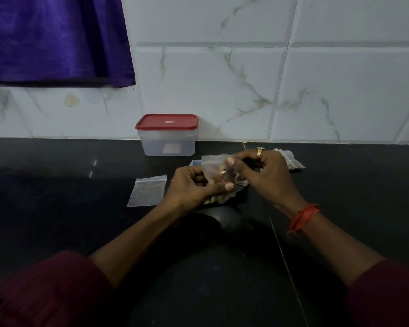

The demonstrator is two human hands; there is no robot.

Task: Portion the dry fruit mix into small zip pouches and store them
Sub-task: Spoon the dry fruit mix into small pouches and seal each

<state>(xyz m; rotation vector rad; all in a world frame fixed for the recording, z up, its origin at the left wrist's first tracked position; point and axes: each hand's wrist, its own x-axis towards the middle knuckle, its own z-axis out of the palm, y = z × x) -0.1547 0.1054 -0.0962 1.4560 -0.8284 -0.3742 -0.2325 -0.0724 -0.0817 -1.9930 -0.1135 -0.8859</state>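
The small clear plastic zip pouch, with brown dry fruit pieces showing through its film, is lifted above the black stone bench between my two hands, near the middle of the view. My left hand grips its lower part, fingers curled behind and thumb pressed across the front at the pouch's 6 o'clock. My right hand pinches the upper part from 3 o'clock, thumb on the film and the other fingers curled. I cannot tell whether the pouch's mouth is sealed.

Just below my hands, at 6 o'clock, a few pale pieces of the dry fruit mix peek out; what they lie on is too dark to make out. At 9 o'clock a second flat clear zip pouch lies on the bench, apart from my left hand. At 2 o'clock, behind my right hand, sits a loose pile of clear pouches. At 11 o'clock a translucent rectangular plastic box with a red lid stands closed against the white marble-patterned wall tiles. A purple curtain hangs at far 10 o'clock.
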